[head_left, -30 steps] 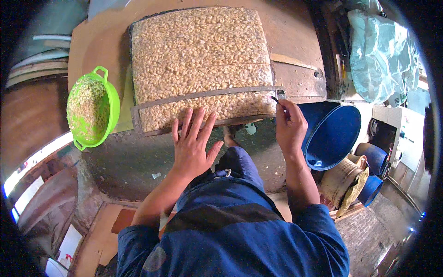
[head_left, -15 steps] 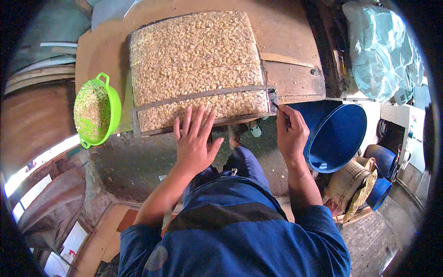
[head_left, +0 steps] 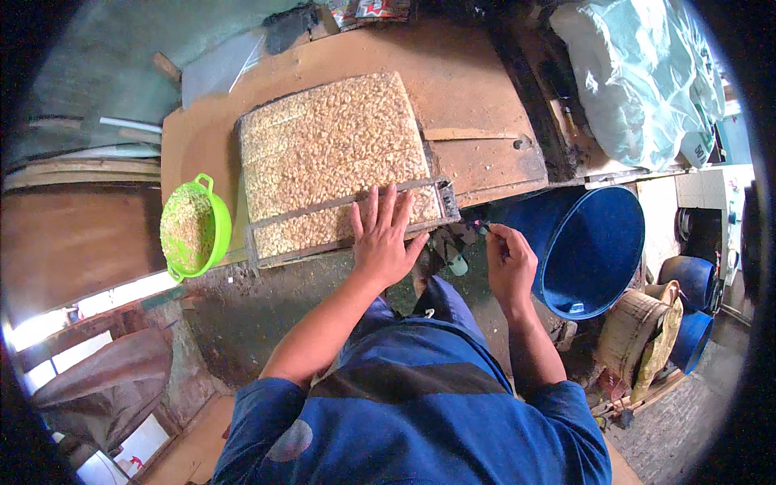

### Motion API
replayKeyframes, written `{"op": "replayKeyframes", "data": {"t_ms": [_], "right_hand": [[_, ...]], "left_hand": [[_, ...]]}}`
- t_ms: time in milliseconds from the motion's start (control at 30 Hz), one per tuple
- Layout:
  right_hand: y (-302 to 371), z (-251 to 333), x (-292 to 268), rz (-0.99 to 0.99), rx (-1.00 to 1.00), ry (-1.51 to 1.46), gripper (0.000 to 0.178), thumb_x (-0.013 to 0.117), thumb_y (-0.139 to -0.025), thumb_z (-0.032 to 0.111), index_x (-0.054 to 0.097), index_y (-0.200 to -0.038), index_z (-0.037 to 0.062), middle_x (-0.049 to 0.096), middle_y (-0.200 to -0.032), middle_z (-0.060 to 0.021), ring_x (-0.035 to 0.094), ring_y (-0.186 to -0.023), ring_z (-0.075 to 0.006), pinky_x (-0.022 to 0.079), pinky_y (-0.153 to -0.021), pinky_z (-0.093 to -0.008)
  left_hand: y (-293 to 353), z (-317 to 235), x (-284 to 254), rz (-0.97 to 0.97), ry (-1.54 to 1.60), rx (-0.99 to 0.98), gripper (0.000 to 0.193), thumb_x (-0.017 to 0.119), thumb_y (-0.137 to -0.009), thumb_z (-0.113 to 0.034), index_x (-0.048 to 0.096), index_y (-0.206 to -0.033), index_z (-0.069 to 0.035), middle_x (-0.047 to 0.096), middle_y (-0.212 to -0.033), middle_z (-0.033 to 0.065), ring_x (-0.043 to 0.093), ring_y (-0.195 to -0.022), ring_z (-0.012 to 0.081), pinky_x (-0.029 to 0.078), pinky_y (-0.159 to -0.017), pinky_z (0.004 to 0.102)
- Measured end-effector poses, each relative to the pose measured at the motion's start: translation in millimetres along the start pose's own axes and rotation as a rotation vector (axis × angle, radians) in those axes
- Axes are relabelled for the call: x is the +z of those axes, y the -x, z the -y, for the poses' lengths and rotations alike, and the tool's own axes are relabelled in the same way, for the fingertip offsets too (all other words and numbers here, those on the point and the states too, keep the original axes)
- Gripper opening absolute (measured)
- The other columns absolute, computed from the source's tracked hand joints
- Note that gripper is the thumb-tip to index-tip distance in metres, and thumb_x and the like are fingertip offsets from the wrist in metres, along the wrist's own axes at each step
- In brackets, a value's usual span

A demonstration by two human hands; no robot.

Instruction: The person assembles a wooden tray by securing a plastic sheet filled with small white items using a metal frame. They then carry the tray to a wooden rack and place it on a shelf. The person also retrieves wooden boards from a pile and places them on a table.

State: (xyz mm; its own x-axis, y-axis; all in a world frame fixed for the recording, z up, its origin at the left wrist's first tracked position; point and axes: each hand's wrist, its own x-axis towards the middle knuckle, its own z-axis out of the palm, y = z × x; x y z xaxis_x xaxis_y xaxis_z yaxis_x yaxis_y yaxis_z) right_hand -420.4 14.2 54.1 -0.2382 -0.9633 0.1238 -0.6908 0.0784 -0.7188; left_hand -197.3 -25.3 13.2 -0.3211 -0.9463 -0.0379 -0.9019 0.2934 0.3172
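Beneath and ahead of the spread left hand point(head_left: 381, 249), a bean slab point(head_left: 331, 141) is laid on the tabletop point(head_left: 461, 85), crossed by a flat bar point(head_left: 307, 210). A small dark tool point(head_left: 482, 228) is pinched in the right hand point(head_left: 511, 260), near the slab.

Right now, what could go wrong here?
The small dark tool in the right hand, held beyond the table's edge, might drop if the grip slips. The green basket of pale bits, near the table's front edge, could spill if bumped. The left hand, spread by the bar, could nudge it askew.
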Motion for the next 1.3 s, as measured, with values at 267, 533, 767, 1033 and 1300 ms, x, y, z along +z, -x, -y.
{"op": "replayKeyframes", "data": {"t_ms": [267,533,767,1033,1300], "right_hand": [[-2,-11,-12,-0.022,0.024,-0.044,0.013,0.068,-0.086,0.006,0.066,-0.098,0.0036,0.068,-0.086,-0.0123,0.066,-0.073,-0.0236,0.052,-0.067,-0.032],[-17,-45,-16,-0.071,0.131,-0.173,0.015,0.067,-0.089,0.009,0.067,-0.103,0.0026,0.07,-0.089,-0.0106,0.065,-0.075,-0.0149,0.052,-0.07,-0.0286],[-35,-79,-25,0.005,0.322,-0.268,0.015,0.063,-0.091,0.009,0.064,-0.103,0.0007,0.069,-0.084,-0.0105,0.065,-0.078,-0.0155,0.051,-0.072,-0.0286],[-82,-207,-61,-0.307,0.343,-0.155,0.018,0.064,-0.087,0.015,0.066,-0.102,0.0041,0.068,-0.091,-0.0109,0.065,-0.086,-0.0217,0.05,-0.079,-0.0326],[-144,-253,-81,-0.318,0.23,0.061,0.02,0.065,-0.089,0.021,0.069,-0.099,0.0047,0.07,-0.082,-0.0115,0.067,-0.075,-0.0219,0.051,-0.07,-0.0329]], "left_hand": [[4,-1,-2,-0.022,0.025,-0.005,0.068,0.054,-0.091,-0.05,0.036,-0.149,-0.02,0.021,-0.157,0.017,0.012,-0.146,0.0398,0.003,-0.115,0.06],[50,37,-13,-0.095,-0.115,-0.198,0.069,0.055,-0.091,-0.047,0.034,-0.15,-0.018,0.022,-0.157,0.0172,0.013,-0.146,0.0402,0.005,-0.115,0.06],[53,15,-11,-0.082,-0.102,-0.201,0.072,0.057,-0.09,-0.044,0.031,-0.151,-0.017,0.021,-0.158,0.018,0.012,-0.147,0.039,0.004,-0.115,0.0588],[84,26,-13,-0.11,-0.088,-0.287,0.074,0.057,-0.09,-0.04,0.028,-0.152,-0.012,0.019,-0.158,0.0188,0.011,-0.147,0.0399,0.003,-0.114,0.0596],[121,25,-20,-0.097,-0.072,-0.442,0.074,0.057,-0.091,-0.036,0.025,-0.152,-0.01,0.016,-0.159,0.0193,0.008,-0.147,0.0406,0.004,-0.114,0.0611]]}}
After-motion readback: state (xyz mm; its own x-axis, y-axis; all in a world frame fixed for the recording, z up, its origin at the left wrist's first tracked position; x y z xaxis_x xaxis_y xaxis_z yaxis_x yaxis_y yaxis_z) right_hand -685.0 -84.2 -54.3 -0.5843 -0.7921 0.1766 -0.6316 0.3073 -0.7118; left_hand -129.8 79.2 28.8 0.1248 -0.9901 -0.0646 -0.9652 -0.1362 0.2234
